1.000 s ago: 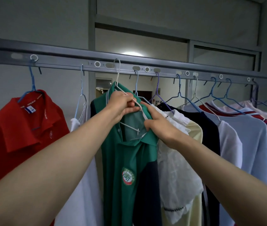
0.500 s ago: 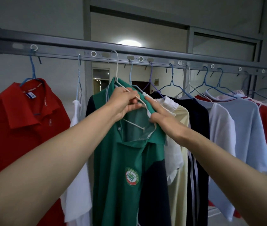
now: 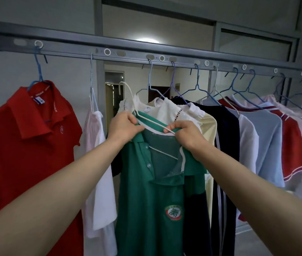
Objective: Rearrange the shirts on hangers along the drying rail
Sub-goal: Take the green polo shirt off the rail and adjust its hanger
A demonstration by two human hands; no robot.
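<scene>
A green polo shirt (image 3: 144, 196) with a round badge hangs on a white wire hanger (image 3: 130, 97) whose hook is off the grey drying rail (image 3: 183, 52) and well below it. My left hand (image 3: 124, 126) grips the collar and hanger at the left shoulder. My right hand (image 3: 185, 133) pinches the hanger wire and collar at the right. Behind them a white lace-trimmed blouse (image 3: 172, 111) hangs on the rail.
A red polo (image 3: 21, 145) and a white shirt (image 3: 98, 163) hang to the left. Right of centre hang a cream, a dark navy, a white, a light blue (image 3: 268, 145) and a red-and-white shirt on blue hangers. An unused hole in the rail (image 3: 107, 52) lies above.
The green shirt's hanger has come off the rail and dropped lower. Both hands moved down with it, and the shirt now sits in front of the white blouse.
</scene>
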